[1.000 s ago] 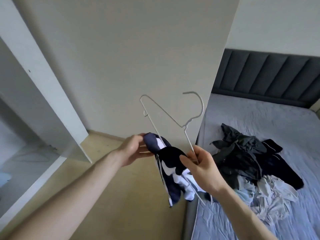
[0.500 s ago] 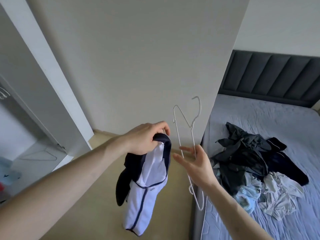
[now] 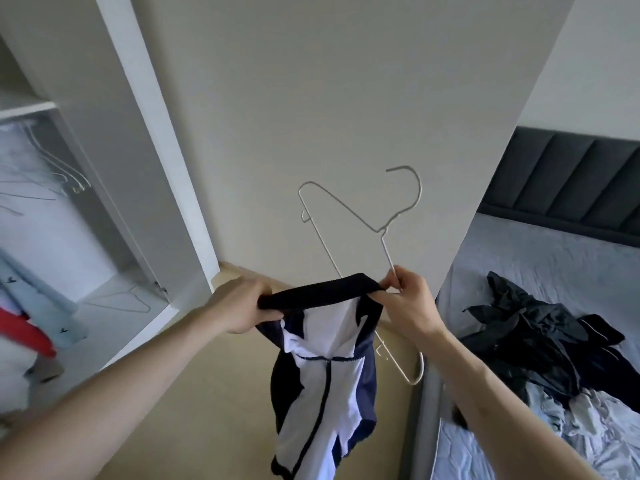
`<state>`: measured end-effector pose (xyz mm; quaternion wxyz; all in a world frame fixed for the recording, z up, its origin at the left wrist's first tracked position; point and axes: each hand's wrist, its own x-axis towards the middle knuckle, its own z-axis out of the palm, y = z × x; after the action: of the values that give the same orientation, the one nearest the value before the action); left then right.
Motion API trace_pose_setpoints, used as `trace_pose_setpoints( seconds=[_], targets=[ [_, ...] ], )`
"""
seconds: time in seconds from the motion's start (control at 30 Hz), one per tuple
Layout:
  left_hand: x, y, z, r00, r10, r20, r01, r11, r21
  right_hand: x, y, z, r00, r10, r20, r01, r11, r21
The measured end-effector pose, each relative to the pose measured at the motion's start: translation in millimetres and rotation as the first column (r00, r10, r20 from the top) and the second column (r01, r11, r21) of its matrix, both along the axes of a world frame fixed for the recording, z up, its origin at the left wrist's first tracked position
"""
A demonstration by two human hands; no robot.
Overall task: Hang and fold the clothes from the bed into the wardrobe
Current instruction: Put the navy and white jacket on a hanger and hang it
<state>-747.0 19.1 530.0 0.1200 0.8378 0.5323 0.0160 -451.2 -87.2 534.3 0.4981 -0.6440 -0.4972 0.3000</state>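
A navy-and-white garment (image 3: 325,368) hangs in front of me, its dark waistband stretched flat between both hands. My left hand (image 3: 239,306) grips the band's left end. My right hand (image 3: 410,303) pinches the band's right end together with one arm of a white wire hanger (image 3: 346,206), which stands tilted behind the garment with its hook up. The hanger's lower end pokes out below my right wrist. A pile of dark and pale clothes (image 3: 540,344) lies on the bed (image 3: 554,258) at the right.
The open wardrobe (image 3: 104,209) is at the left, with several wire hangers on its rail, hung clothes (image 3: 27,306) and a loose hanger (image 3: 128,301) on its floor. Its open door panel (image 3: 346,98) stands straight ahead. A dark padded headboard (image 3: 571,181) backs the bed.
My right hand has taken the garment's waistband as well as the hanger, and both hands have pulled the band out flat. The hanger has turned broadside. My view has swung left toward the wardrobe.
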Motion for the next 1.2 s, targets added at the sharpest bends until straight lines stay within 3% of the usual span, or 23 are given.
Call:
trace_pose_setpoints(
  seconds=[0.07,0.13,0.23,0.3,0.37,0.53,0.67,0.77,1.03,1.2],
  targets=[
    [-14.0,0.8,-10.9,0.966,0.135,0.220,-0.083,0.970,-0.230,5.6,2.1,3.4,0.999,-0.021,0.038,0.021,1.000,-0.010],
    [-12.3,-0.2,-10.2,0.785,0.338,0.519,-0.043,0.866,-0.499,11.2,0.6,0.8,0.997,-0.041,0.061,0.045,0.997,-0.062],
    [10.5,-1.9,4.8,0.523,0.559,0.643,-0.041,0.770,-0.636,18.3,-11.0,-2.5,0.988,-0.033,0.150,0.051,0.991,-0.123],
    [23.6,3.5,19.2,0.431,0.631,0.645,-0.103,0.745,-0.659,26.2,-24.1,0.6,0.983,-0.033,0.182,0.054,0.993,-0.108],
    [29.6,13.5,33.0,0.444,0.598,0.667,-0.130,0.779,-0.613,37.9,-38.4,8.7,0.980,-0.034,0.198,0.048,0.997,-0.065],
    [37.8,35.1,50.2,0.589,0.363,0.722,-0.028,0.902,-0.431,61.1,-70.4,31.8,0.960,-0.023,0.280,0.031,0.999,-0.025],
    [38.8,51.9,52.0,0.772,0.196,0.605,-0.043,0.965,-0.258,59.9,-93.5,49.1,0.970,0.014,0.242,-0.012,1.000,-0.006],
    [41.9,60.8,54.8,0.844,0.133,0.519,-0.046,0.983,-0.176,58.4,-102.2,57.0,0.970,0.034,0.242,-0.030,0.999,-0.020],
    [42.3,70.5,76.3,0.869,0.182,0.460,-0.170,0.983,-0.068,47.3,-103.4,60.5,0.951,0.082,0.298,-0.069,0.996,-0.051],
    [43.0,64.9,87.6,0.853,0.168,0.493,-0.165,0.985,-0.051,35.4,-92.0,52.8,0.947,0.147,0.284,-0.125,0.987,-0.097]
  ],
)
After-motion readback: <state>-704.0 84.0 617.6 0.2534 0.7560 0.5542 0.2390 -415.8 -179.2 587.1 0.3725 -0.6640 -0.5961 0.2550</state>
